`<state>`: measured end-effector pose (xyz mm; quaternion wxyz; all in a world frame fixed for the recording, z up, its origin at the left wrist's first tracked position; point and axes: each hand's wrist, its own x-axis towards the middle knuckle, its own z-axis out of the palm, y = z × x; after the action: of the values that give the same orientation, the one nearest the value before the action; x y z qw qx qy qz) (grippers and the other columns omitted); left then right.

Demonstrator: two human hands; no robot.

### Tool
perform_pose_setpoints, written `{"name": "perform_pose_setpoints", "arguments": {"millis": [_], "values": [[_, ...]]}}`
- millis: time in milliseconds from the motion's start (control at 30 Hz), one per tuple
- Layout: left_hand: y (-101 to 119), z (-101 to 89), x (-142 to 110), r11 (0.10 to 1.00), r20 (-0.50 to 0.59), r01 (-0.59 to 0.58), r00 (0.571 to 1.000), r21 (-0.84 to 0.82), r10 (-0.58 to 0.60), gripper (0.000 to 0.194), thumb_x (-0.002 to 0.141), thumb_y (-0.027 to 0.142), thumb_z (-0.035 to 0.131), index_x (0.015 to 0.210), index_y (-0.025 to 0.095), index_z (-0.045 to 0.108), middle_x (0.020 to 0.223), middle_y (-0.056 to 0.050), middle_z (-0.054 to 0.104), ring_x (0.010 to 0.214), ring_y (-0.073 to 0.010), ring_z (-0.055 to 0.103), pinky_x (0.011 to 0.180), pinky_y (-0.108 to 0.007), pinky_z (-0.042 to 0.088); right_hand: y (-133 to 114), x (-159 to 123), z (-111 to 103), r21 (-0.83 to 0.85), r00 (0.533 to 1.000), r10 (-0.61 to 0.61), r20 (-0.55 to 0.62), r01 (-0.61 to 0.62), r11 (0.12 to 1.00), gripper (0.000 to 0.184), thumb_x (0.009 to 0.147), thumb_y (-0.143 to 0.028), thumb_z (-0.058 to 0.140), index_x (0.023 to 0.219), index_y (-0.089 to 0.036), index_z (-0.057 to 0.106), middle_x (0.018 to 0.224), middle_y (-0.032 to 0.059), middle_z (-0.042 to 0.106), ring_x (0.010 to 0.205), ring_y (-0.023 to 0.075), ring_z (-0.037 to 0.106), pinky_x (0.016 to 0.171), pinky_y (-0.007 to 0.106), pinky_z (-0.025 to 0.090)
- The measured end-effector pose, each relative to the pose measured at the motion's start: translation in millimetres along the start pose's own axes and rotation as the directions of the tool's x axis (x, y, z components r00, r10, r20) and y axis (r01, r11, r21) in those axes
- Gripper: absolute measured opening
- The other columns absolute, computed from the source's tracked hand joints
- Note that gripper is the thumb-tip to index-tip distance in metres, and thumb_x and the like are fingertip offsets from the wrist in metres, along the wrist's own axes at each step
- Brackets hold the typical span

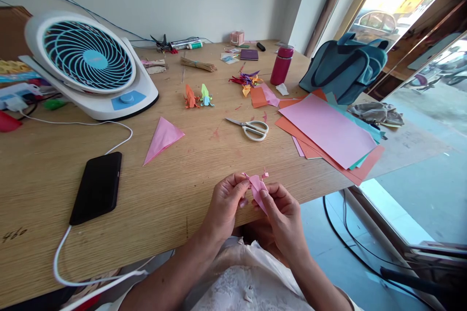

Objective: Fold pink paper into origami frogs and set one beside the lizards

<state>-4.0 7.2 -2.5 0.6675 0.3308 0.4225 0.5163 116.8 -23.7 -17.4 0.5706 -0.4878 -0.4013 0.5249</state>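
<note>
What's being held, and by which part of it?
Folded pink paper: the left hand pinches its upper left side, the right hand its lower right side.

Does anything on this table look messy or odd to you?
Two things. The stack of coloured paper at the right lies askew, its sheets jutting out at different angles. Also, reddish marks left of the scissors mar the wooden table, perhaps stains.

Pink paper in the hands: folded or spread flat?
Folded: the pink paper is a narrow shape with thin projecting tips, held by the left hand and right hand.
</note>
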Motion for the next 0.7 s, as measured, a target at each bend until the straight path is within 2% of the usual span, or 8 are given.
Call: {"name": "perform_pose_setpoints", "arguments": {"millis": [133, 267, 433, 567, 700], "values": [[-3.6, 2.7, 0.5, 0.999, -0.007, -0.035, 0.999, -0.002, 0.035, 0.033, 0.080, 0.040, 0.070, 0.066, 0.017, 0.050, 0.055, 0.007, 0.042, 0.051, -0.0058, 0.036, 0.050, -0.019, 0.031, -0.4, -1.5, 2.3, -0.015, 1.000, -0.031, 0.002, 0.031, 0.999, 0.025, 0.087, -0.045, 0.069, 0.079, -0.021, 0.064, 0.071, 0.0007, 0.063, 0.067, 0.0154, 0.057, 0.065, 0.028, 0.049], [-7.4, 0.6, 1.5, 0.994, 0.014, -0.077, 0.997, 0.077, 0.076, 0.039, 0.082, 0.047, 0.070, 0.066, 0.016, 0.053, 0.058, 0.006, 0.043, 0.050, -0.0053, 0.035, 0.048, -0.019, 0.028, -0.6, -1.6, 1.9, -0.034, 0.999, -0.024, -0.033, 0.023, 0.999, 0.028, 0.085, -0.047, 0.070, 0.078, -0.022, 0.063, 0.070, 0.0006, 0.063, 0.065, 0.0157, 0.057, 0.063, 0.028, 0.049], [-10.6, -2.7, 3.0, 0.992, -0.012, -0.082, 0.996, 0.101, 0.083, 0.040, 0.082, 0.048, 0.070, 0.066, 0.016, 0.052, 0.058, 0.006, 0.041, 0.051, -0.0057, 0.033, 0.048, -0.019, 0.028, 0.6, -1.5, 2.1, -0.018, 0.999, 0.004, -0.035, -0.004, 1.000, 0.029, 0.084, -0.048, 0.071, 0.078, -0.021, 0.063, 0.070, 0.0003, 0.063, 0.064, 0.0151, 0.056, 0.062, 0.028, 0.048], [-10.0, -4.7, 3.6, 0.991, -0.051, -0.065, 0.996, 0.121, 0.072, 0.038, 0.080, 0.048, 0.072, 0.067, 0.015, 0.058, 0.058, 0.006, 0.043, 0.052, -0.0061, 0.033, 0.048, -0.019, 0.028, 1.0, -1.1, 1.5, -0.002, 0.999, 0.028, -0.043, -0.028, 1.000, 0.028, 0.084, -0.047, 0.072, 0.078, -0.021, 0.063, 0.070, 0.0004, 0.063, 0.064, 0.0146, 0.056, 0.062, 0.027, 0.047], [-8.4, -8.1, 2.9, 0.981, -0.042, -0.088, 0.994, 0.174, 0.097, 0.036, 0.082, 0.051, 0.069, 0.073, 0.016, 0.065, 0.056, 0.005, 0.044, 0.052, -0.0073, 0.036, 0.048, -0.019, 0.029, 2.4, 0.5, -0.5, 0.009, 0.998, 0.032, -0.049, -0.032, 0.999, 0.029, 0.083, -0.048, 0.072, 0.078, -0.021, 0.065, 0.069, 0.0006, 0.065, 0.062, 0.0147, 0.057, 0.060, 0.027, 0.047]]}}
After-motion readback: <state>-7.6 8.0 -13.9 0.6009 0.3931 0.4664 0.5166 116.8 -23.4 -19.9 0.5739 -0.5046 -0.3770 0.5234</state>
